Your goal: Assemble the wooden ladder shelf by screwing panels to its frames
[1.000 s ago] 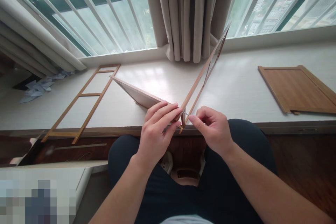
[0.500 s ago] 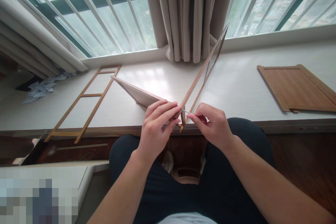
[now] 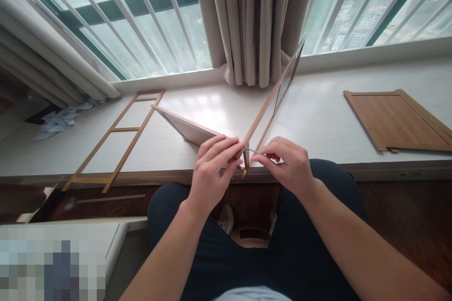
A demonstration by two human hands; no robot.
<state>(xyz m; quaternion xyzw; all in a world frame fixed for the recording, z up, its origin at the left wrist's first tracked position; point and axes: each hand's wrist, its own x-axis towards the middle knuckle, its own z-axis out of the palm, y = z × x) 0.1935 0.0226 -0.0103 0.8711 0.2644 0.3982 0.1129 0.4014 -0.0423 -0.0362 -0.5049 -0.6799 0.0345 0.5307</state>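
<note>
Daylight falls through a barred window [image 3: 141, 23] with beige curtains [image 3: 254, 19] onto a white sill [image 3: 335, 113] above dark wood floor [image 3: 406, 216].

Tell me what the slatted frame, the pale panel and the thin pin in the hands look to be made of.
Slatted frame: thin wood strips, warm brown, visible grain tone, matt.
Pale panel: likely board or laminate, with a smooth whitish face and a brown edge.
Thin pin: looks like metal, grey and slender, pinched by the right hand; too small to be sure.
</note>
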